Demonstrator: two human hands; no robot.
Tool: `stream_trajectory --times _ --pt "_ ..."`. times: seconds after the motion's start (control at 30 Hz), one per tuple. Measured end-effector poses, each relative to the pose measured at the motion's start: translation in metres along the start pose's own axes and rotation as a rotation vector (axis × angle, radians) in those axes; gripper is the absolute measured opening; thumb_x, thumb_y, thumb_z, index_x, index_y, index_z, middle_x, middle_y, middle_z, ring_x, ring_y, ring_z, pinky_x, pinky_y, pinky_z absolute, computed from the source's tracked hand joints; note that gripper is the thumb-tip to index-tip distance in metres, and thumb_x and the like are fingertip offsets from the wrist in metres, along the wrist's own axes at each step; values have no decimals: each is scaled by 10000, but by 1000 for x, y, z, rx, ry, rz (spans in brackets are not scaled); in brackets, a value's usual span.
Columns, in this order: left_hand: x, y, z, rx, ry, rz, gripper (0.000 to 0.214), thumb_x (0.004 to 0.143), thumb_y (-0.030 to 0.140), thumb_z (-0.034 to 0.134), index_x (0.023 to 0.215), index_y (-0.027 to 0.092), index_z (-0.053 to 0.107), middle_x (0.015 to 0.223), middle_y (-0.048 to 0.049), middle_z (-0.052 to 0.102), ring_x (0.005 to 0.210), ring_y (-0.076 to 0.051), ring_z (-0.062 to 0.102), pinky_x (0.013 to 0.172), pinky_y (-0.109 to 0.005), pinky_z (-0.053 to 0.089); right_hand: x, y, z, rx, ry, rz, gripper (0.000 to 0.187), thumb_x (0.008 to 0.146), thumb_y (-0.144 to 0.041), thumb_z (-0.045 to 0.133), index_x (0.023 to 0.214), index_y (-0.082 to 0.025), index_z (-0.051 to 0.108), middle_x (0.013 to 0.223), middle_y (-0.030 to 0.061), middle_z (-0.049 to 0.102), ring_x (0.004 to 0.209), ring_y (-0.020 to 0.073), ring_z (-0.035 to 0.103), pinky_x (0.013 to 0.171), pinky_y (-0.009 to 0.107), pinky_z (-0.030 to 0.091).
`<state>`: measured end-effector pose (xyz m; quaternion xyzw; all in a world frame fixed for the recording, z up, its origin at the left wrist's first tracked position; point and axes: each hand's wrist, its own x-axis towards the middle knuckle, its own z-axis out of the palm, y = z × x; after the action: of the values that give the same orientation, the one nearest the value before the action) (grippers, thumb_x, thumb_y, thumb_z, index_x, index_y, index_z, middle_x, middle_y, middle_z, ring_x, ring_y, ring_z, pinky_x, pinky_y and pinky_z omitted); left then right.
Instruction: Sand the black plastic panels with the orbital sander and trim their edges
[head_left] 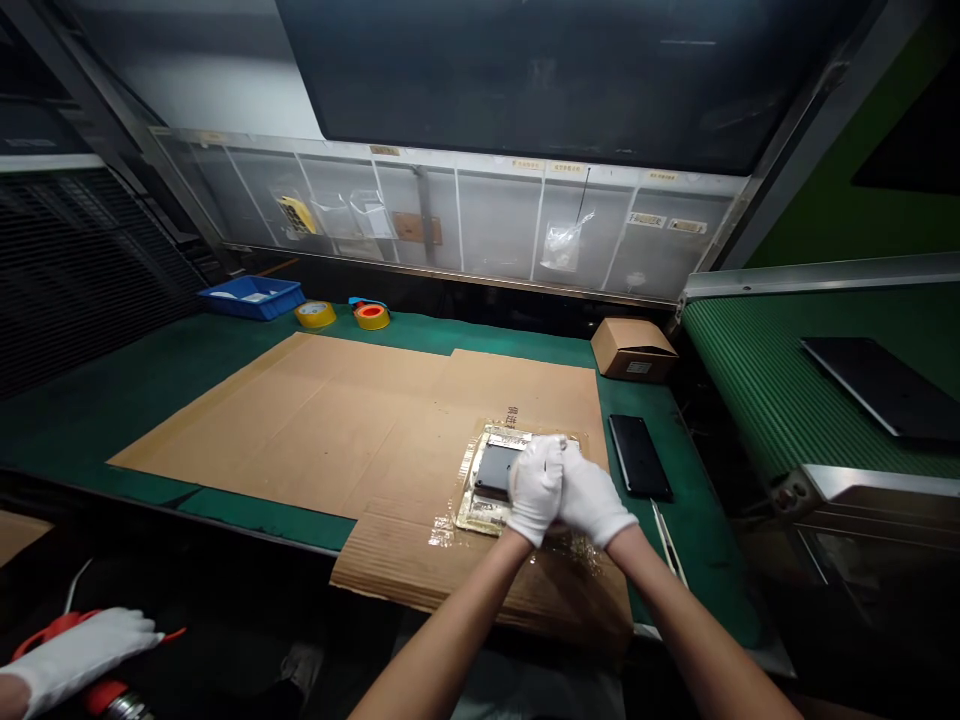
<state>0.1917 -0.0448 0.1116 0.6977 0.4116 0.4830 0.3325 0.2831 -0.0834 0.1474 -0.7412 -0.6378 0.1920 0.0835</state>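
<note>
The gloved left hand and right hand are pressed together, their fingertips hidden, over a dark slab. It lies partly covered by them in a gold foil bag, on flattened cardboard on the bench.

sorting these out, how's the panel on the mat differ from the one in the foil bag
The mat panel lies bare on green matting; the bagged panel sits in a foil bag on cardboard. The mat panel is glossy black, the bagged panel duller grey. Both are flat dark rectangles.
</note>
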Motion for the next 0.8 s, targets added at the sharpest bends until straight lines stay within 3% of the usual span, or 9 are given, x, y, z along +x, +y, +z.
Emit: stream_trajectory --times 0.1,0.17,0.3,0.37,0.43,0.53,0.6,0.7,0.8 --pt "14 -3 -14 7 59 31 355 1049 320 378 1205 162 656 1212 -137 686 1176 -237 627 1120 -443 467 41 -7 -16 -5 77 31 434 926 -430 532 1313 -238 575 1123 156 653 923 308 708 771 363 506" --pt "9 -6 -28 19 60 54 354 1053 327 392 1246 171 644 1262 -135 671 1217 -237 610 1145 -457 452 71 -2 -23 -32 128 102 440 910 -469 558 1296 -260 584 1155 152 637 960 314 699 784 372 509" --pt "-48 -31 -67 81 97 -38 314 1029 317 451 1243 202 650 1270 -120 676 1226 -252 622 1145 -490 464 107 19 -28 -70 132 185 464 879 -420 609 1289 -204 574 1154 164 636 946 282 694 765 336 501" --pt "-82 -49 -84 109 123 -105 305 1008 313 476 1225 204 660 1254 -119 686 1209 -265 640 1130 -507 482 109 23 -27 -80 132 189 506 899 -392 583 1345 -158 532 1142 184 635 940 279 689 769 340 494" --pt "-108 -63 -96 123 138 -150 301 993 318 491 1206 205 672 1239 -117 697 1187 -272 656 1120 -519 494 101 17 -24 -129 176 174 621 880 -384 615 1413 -102 472 1181 239 610 1054 344 646 861 423 481" --pt "-129 -73 -102 119 154 -191 312 990 332 490 1202 209 682 1241 -118 704 1185 -279 661 1126 -533 489 84 -6 -8 -211 208 -28 825 748 -450 765 1449 -145 454 1345 253 529 1272 418 482 1034 539 375" --pt "-135 -72 -100 97 153 -209 320 989 352 497 1208 215 686 1257 -119 702 1205 -286 653 1141 -542 473 75 -20 10 -203 67 -248 954 641 -486 838 1469 -216 447 1375 195 530 1271 386 481 1055 502 364" --pt "-133 -67 -95 3 132 -261 357 977 408 539 1246 215 672 1305 -128 682 1256 -299 628 1168 -547 444 69 -30 29 -172 -166 -445 1084 568 -450 865 1515 -199 400 1285 182 593 1144 358 570 972 443 416" --pt "-117 -58 -86 -187 122 -369 545 930 482 622 1398 207 566 1447 -154 588 1307 -310 599 1170 -531 448 63 -32 25 -159 -105 -436 1066 612 -424 835 1539 -185 367 1202 179 626 1050 349 611 890 407 435"
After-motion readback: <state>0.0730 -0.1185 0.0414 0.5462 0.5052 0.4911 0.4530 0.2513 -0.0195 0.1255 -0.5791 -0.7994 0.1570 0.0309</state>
